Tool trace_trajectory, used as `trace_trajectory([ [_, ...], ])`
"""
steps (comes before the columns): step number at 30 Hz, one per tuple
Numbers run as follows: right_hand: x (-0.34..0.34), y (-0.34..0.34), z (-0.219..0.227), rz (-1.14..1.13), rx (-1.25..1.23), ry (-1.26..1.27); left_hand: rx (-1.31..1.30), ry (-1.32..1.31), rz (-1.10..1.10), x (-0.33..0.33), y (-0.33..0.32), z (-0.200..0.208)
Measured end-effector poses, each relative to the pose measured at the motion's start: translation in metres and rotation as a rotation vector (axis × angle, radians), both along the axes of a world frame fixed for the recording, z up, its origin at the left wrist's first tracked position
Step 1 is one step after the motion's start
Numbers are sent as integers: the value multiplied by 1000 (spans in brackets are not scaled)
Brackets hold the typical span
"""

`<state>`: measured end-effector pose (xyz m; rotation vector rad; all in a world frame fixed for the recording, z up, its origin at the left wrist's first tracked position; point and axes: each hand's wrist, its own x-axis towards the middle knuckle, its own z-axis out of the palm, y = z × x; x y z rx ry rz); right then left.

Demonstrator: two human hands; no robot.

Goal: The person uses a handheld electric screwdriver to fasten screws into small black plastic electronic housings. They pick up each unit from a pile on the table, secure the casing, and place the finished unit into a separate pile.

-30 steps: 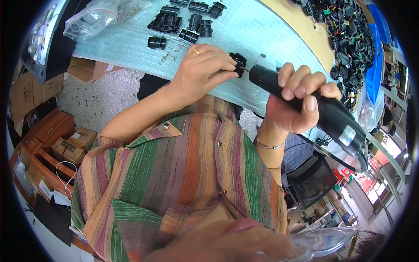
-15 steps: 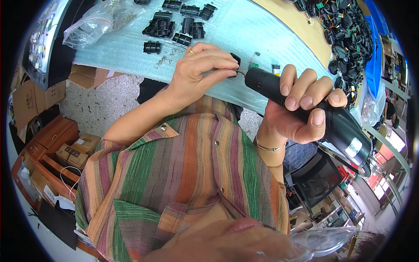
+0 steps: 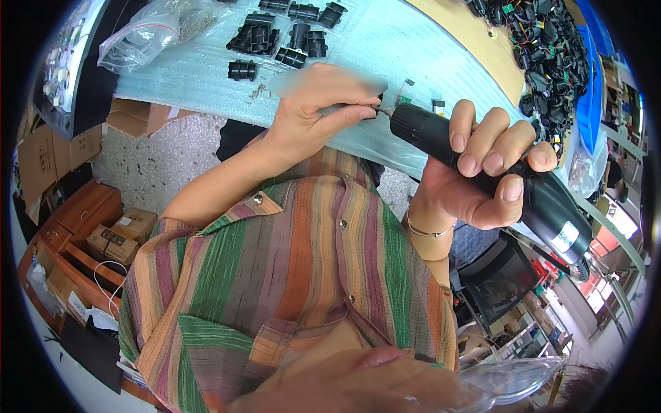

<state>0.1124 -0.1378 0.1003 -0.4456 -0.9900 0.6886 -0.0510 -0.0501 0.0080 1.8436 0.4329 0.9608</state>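
Observation:
My right hand wraps round a black electric screwdriver, tilted with its nose up and to the left. Its thin bit reaches the fingertips of my left hand. Those fingers are pinched together around a small black plastic part, mostly hidden behind them and smeared. Whether a screw sits at the bit's tip cannot be made out. Loose small screws lie on the mat left of my left hand, near a single black ribbed housing.
Several black housings are grouped at the back, beside a clear bag with small metal pieces. A little green-board piece lies beyond the screwdriver. A large heap of wired black parts fills the far right. The pale blue mat covers the table.
My right hand and the screwdriver have shifted slightly to the right. The left hand's upper fingers have moved and blurred, while its pinch stays near the bit.

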Motion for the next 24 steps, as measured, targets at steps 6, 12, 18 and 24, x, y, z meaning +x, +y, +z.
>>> trace_trajectory([
  [6,-2,2,2,32,-27,-26,31,34,-18,-2,1,4],
  [12,-1,-1,3,19,-20,-1,13,10,-26,-3,1,-1],
  [18,-3,2,3,23,-33,-23,29,-16,-33,-3,2,-2],
  [24,-5,6,1,46,-40,-34,81,22,-22,-4,2,-1],
])
